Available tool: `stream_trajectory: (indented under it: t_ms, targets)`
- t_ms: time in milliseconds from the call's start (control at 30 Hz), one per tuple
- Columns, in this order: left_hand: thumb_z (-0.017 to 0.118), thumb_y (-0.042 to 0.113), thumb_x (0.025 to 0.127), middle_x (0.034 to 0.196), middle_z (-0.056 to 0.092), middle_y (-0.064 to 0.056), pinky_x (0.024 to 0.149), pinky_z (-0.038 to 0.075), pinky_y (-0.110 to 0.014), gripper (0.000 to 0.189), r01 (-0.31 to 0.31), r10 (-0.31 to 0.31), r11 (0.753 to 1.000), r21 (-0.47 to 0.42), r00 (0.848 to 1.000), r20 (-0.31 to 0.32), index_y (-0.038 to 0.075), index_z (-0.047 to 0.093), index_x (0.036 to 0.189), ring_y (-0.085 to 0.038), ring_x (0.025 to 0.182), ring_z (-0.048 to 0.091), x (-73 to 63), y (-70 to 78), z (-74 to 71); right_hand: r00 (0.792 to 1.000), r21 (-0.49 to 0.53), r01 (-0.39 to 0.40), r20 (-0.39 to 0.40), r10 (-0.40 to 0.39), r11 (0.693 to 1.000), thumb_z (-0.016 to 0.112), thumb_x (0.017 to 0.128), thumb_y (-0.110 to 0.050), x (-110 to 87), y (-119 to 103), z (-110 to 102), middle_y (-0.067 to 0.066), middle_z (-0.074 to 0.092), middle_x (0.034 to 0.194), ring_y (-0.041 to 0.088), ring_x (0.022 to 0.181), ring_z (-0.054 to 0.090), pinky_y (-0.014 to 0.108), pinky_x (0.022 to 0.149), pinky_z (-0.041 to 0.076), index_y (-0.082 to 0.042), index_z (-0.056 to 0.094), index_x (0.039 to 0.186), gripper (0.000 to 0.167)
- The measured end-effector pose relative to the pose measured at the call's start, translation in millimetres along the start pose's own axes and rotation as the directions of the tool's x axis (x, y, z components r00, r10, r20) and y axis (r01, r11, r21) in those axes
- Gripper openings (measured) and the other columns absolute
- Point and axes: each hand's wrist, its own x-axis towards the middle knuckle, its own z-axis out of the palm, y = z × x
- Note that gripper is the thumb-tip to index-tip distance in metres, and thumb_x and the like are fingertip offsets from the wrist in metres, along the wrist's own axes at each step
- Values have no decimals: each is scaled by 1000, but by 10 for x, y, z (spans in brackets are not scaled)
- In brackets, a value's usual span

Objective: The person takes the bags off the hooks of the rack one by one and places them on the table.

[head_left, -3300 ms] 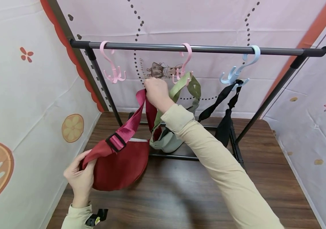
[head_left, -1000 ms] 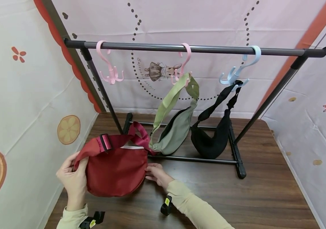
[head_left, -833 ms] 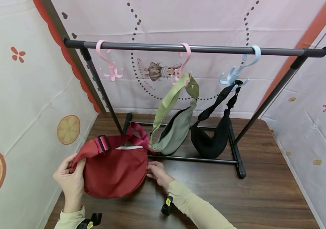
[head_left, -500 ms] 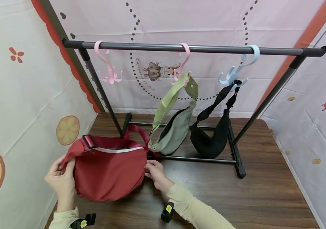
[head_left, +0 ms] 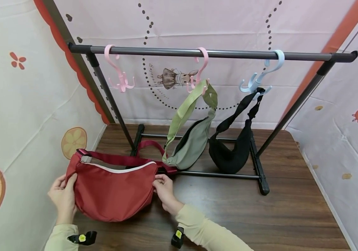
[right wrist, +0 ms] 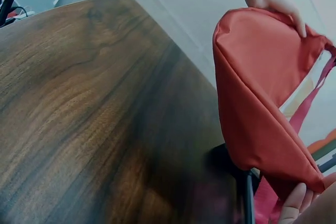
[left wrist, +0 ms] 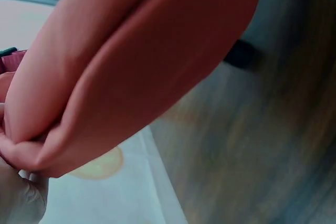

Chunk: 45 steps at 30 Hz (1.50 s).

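Between my two hands a red waist bag (head_left: 113, 195) is held above the table, its white zipper edge (head_left: 116, 170) facing up and a grey strip showing behind it. My left hand (head_left: 62, 198) pinches the bag's left end, thumb in front. At the right end, my right hand (head_left: 165, 192) pinches the corner. The crimson strap (head_left: 149, 143) trails behind toward the rack. The right wrist view shows the bag's underside (right wrist: 257, 93) with both hands at its ends. In the left wrist view, red fabric (left wrist: 121, 72) fills much of the picture.
A black rack (head_left: 166, 51) stands behind the bag on a wooden table (head_left: 260, 223). A pink hook (head_left: 122, 82) hangs at left. The middle pink hook (head_left: 202, 62) bears a green waist bag (head_left: 191, 146); the blue hook (head_left: 254, 83) bears a black one (head_left: 232, 157). Printed cloth walls surround the table.
My right hand came down from the strap near the middle hook to the bag's right end. The bag has since been spread leftward and turned, so its zipper edge shows more.
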Motion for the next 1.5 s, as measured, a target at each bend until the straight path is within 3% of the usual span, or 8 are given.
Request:
stream_trajectory:
  t_ms: [167, 267, 533, 733, 1000, 1267, 1400, 1500]
  targets:
    - [78, 23, 71, 84, 69, 7, 51, 49, -16, 36, 60, -73, 978, 198, 996, 55, 9, 68, 103, -4, 66, 64, 697, -820, -540, 1000, -9, 13, -12, -13, 1000, 50, 72, 7, -9, 69, 31, -3, 51, 68, 6, 60, 47, 25, 58, 46, 7, 55, 96, 24]
    - [77, 31, 71, 86, 68, 12, 43, 46, -19, 37, 82, -113, 951, 298, 990, 88, 16, 67, 103, -3, 63, 63, 884, -1000, -690, 1000, -7, 17, -7, -17, 1000, 51, 74, 7, -27, 124, 51, 0, 52, 70, 6, 61, 48, 27, 59, 47, 7, 54, 96, 22]
    - [67, 31, 80, 64, 55, 25, 48, 43, -12, 31, 145, -219, 810, 568, 974, 63, 7, 63, 98, 8, 57, 52, 386, -243, -295, 1000, 5, -19, 6, 19, 1000, 54, 75, 8, -102, 336, 122, 10, 55, 74, 8, 59, 51, 34, 62, 51, 8, 53, 97, 21]
    - [59, 27, 85, 63, 54, 17, 48, 40, -10, 48, 119, -216, 707, 697, 975, 54, -11, 52, 114, 11, 53, 44, 290, -142, -203, 998, -10, -55, -4, 55, 998, 53, 75, 10, -88, 478, 103, 8, 52, 72, 10, 61, 51, 30, 59, 52, 7, 53, 95, 20]
    - [58, 22, 85, 72, 60, -15, 45, 37, -10, 50, 142, -241, 640, 755, 970, 21, -17, 49, 114, 10, 50, 39, 317, -293, -303, 997, 2, -69, -15, 69, 998, 55, 77, 10, -77, 670, 78, 2, 50, 72, 9, 60, 49, 30, 59, 53, 10, 51, 95, 18]
    - [55, 14, 85, 122, 42, -39, 49, 33, -3, 53, 163, -267, 658, 735, 963, 26, -19, 40, 124, 19, 53, 33, 241, -357, -328, 997, -82, -62, 50, 67, 995, 61, 78, 5, -69, 654, -5, 6, 59, 74, 10, 64, 57, 32, 58, 53, 7, 52, 93, 17]
    - [52, 16, 86, 120, 45, -37, 61, 41, -15, 51, 97, -228, 591, 801, 972, 50, -17, 43, 123, -15, 76, 59, 203, -281, -269, 991, -119, -87, 93, 98, 989, 62, 79, 1, -62, 583, -80, 5, 62, 75, 11, 66, 60, 31, 58, 53, 6, 52, 96, 21]
    - [51, 19, 87, 114, 50, -35, 69, 41, -32, 46, -29, -141, 530, 848, 982, 121, -15, 48, 119, -41, 98, 51, 177, -173, -150, 989, -136, -87, 104, 101, 987, 59, 78, 2, -55, 515, -163, 5, 62, 76, 12, 66, 60, 33, 60, 53, 6, 50, 101, 25]
